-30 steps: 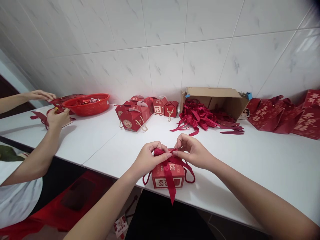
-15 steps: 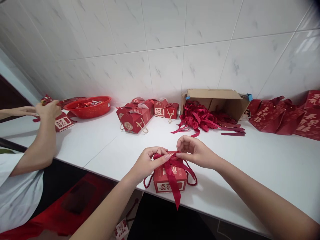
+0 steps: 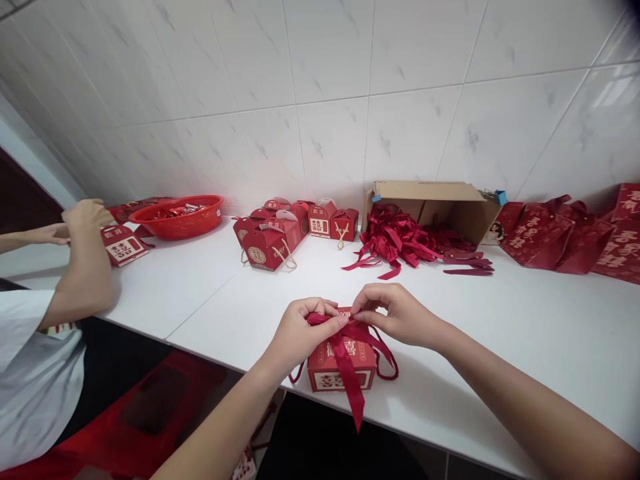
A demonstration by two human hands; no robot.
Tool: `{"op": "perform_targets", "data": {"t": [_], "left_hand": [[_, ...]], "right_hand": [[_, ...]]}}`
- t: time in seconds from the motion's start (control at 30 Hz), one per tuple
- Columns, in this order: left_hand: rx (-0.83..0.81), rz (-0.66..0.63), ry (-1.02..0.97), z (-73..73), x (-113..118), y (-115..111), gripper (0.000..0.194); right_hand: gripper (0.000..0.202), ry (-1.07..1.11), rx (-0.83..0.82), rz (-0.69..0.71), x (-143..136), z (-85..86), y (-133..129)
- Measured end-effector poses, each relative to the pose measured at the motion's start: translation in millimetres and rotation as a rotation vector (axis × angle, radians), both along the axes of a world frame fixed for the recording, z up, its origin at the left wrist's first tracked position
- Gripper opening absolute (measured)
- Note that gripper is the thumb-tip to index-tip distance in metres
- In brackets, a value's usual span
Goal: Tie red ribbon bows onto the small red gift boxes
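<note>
The left hand (image 3: 306, 333) and the right hand (image 3: 395, 313) are close together, each pinching a crimson satin ribbon (image 3: 351, 380) between thumb and fingers. Their fingertips cover where the ribbon crosses, so how it is looped there cannot be made out. Beneath it, a small red cardboard box with pale printed characters (image 3: 320, 363) sits at the near edge of the white tabletop (image 3: 475, 347); the hands hide part of its top. A dark-red twisted cord (image 3: 389, 363) loops out at its right; the one at its left is mostly hidden by the left hand.

Beyond, a brown cardboard carton (image 3: 430, 191) lies open toward the near side, with a tangled heap of crimson ribbons (image 3: 397, 237) spilling out; its inside is shadowed. Far left, a round red plastic basin (image 3: 200, 223) holds small pieces too small to identify. Between them stand red gift boxes with cord handles (image 3: 270, 248). At the right, red gift bags (image 3: 537, 233) run out of frame. At the far left, a co-worker's raised hand (image 3: 86, 215) conceals whatever it may grip.
</note>
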State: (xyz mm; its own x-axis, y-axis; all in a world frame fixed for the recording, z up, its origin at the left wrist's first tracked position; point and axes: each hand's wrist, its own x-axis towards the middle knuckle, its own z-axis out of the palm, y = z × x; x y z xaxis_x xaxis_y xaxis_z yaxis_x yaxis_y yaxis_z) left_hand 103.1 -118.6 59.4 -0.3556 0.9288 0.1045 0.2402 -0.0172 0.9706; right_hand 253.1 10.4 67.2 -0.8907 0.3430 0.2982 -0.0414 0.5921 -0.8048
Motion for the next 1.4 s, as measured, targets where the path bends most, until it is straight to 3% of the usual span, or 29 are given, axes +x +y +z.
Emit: {"op": "perform_targets", "data": {"t": [0.13, 0.37, 0.5, 0.63, 0.8, 0.9, 1.0, 1.23, 1.4], "left_hand": [[-0.026, -0.02, 0.018, 0.3, -4.4, 1.3, 0.043], [-0.11, -0.072, 0.103, 3.2, -10.8, -1.8, 0.017], [-0.074, -0.199, 0.031, 3.4, -17.7, -5.7, 0.024], [-0.061, -0.329, -0.026, 4.0, -24.7, -8.2, 0.017], [-0.062, -0.394, -0.046, 9.4, -26.3, -7.5, 0.023], [-0.049, -0.405, -0.081, 13.6, -24.1, -5.5, 0.028], [-0.054, -0.377, 0.038, 16.8, -23.4, -3.7, 0.031], [-0.03, -0.326, 0.532, 21.5, -33.9, -3.6, 0.025], [0.005, -0.252, 0.625, 22.2, -31.4, -2.3, 0.024]], "right_hand": [[0.007, -0.025, -0.002, -0.01, 2.5, 3.3, 7.6], [0.006, -0.072, 0.029, 0.012, 9.0, 10.2, 14.8], [0.007, -0.063, 0.018, 0.07, 11.7, 10.8, 16.2], [0.015, -0.048, 0.082, 0.093, 15.0, 14.0, 16.2], [0.026, -0.051, 0.135, 0.151, 9.0, 13.1, 9.5], [0.019, -0.054, 0.116, 0.188, 2.2, 8.5, 5.3], [0.01, -0.064, 0.1, 0.207, -2.3, 5.1, 2.7], [0.006, -0.078, 0.106, 0.205, -3.9, 6.4, -0.5], [0.008, -0.061, 0.094, 0.177, -4.1, 4.9, -2.5]]}}
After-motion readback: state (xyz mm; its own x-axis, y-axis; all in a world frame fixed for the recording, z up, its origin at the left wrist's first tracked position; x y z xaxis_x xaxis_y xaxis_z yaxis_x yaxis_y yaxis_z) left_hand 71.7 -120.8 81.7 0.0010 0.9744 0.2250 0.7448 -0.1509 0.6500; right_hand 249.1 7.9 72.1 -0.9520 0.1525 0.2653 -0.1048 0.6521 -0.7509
